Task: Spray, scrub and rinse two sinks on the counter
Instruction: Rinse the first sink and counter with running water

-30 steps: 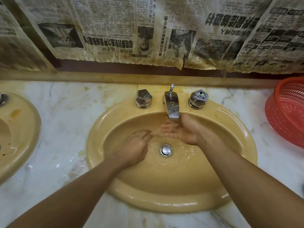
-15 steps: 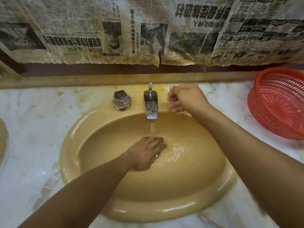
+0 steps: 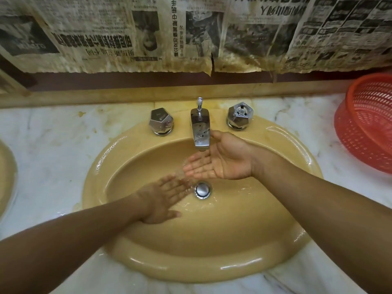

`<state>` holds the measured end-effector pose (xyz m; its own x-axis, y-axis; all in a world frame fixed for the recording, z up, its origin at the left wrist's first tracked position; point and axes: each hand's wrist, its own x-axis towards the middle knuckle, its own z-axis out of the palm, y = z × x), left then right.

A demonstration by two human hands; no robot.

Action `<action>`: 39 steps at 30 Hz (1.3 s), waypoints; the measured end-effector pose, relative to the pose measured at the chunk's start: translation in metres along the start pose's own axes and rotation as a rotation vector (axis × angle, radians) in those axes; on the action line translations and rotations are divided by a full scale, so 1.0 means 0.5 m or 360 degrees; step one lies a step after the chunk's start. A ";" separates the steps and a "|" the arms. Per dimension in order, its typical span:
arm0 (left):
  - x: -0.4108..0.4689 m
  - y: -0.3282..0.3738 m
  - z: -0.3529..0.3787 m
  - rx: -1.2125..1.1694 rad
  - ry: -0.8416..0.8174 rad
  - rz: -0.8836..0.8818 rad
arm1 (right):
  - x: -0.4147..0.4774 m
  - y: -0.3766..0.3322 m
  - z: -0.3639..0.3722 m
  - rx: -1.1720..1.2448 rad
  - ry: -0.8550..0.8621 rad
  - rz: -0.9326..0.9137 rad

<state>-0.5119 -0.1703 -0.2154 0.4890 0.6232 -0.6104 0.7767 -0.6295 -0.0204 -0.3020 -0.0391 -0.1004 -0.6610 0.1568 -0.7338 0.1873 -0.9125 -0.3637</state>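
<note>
**Yellow sink under running water, both hands in the basin**

The yellow sink (image 3: 212, 266) is set into the marble worktop (image 3: 53, 145). The chrome spout (image 3: 200, 132) is mounted at the middle of its rear rim, and all positions below are referred to this spout.

A thin stream of water (image 3: 202, 154) is discharged from the spout outlet. The right hand (image 3: 220, 162) is held directly beneath the outlet, palm upward, and the stream is received on its fingers. The fingers are extended and only slightly cupped; the grip is slack and nothing is held. The thumb lies just beside the right flank of the spout, but contact cannot be confirmed.

The left hand (image 3: 163, 198) is laid palm downward in the basin, forward of the spout and to its left. Its fingers are straight and together, so no grip is applied to anything. The fingertips are blurred.

The drain stopper (image 3: 202, 189) is seated in the basin floor straight in front of the spout, just beyond the left fingertips.

The left knob (image 3: 161, 122) and the right knob (image 3: 240, 115), both faceted chrome, are fitted on either side of the spout. The lift rod (image 3: 199, 102) rises behind it.

A second yellow sink (image 3: 8, 179) is cut off by the frame edge far to the left of the spout. A red mesh basket (image 3: 369, 124) is placed on the worktop far to its right. Stained newspaper sheets (image 3: 148, 35) are hung on the wall above and behind the spout.
</note>
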 end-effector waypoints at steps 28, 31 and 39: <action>-0.022 -0.035 -0.003 0.0127 0.0150 -0.0122 | 0.073 -0.020 -0.007 -0.0934 0.0007 0.0284; -0.002 -0.007 -0.019 -0.0239 0.0322 -0.0068 | 0.067 -0.007 -0.003 -0.0948 0.0033 0.0207; 0.064 -0.043 -0.123 -0.0847 0.0478 -0.0470 | 0.093 0.058 0.025 -0.0196 0.0483 -0.0382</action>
<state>-0.4883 -0.1083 -0.1856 0.2554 0.8842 -0.3912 0.9467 -0.1465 0.2869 -0.3363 -0.0629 -0.1377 -0.4554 0.4814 -0.7489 0.1514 -0.7871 -0.5980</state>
